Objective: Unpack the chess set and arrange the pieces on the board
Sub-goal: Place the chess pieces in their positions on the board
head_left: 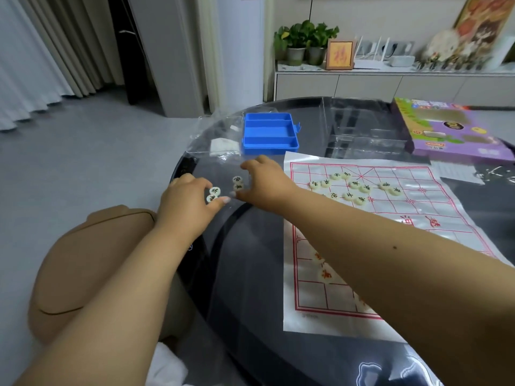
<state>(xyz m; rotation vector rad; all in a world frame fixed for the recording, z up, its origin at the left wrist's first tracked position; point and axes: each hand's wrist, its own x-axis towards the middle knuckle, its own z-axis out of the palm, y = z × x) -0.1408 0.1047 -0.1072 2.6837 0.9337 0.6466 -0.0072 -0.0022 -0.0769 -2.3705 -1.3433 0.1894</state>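
Head view: both hands reach to the left edge of a dark round table (250,260); the left hand (189,203) has its fingers curled, with 2 cream pieces (213,194) at its fingertips, seemingly pinched, though contact is hard to confirm; the right hand (263,181) is arched over the tabletop, fingers bent downward and spread, and whether it grips anything I cannot tell; 2 more cream pieces with black characters (237,183) lie just beside its thumb, between the 2 hands.

To the right lies the board (418,232), a white sheet printed with a red grid; a loose cluster of black-lettered pieces (355,188) sits on its far half, unaligned; a few red-lettered pieces (324,273) show on the near half, partly hidden by the right forearm.

Behind the hands a blue tray (269,134) with 3 compartments stands near a crumpled clear plastic bag (216,140); a clear plastic insert (362,129) lies beyond the board; a purple game box (451,132) rests at the far right of the table; a tan stool (92,263) stands below the left arm; potted plants (305,41) sit on a cabinet in the background.
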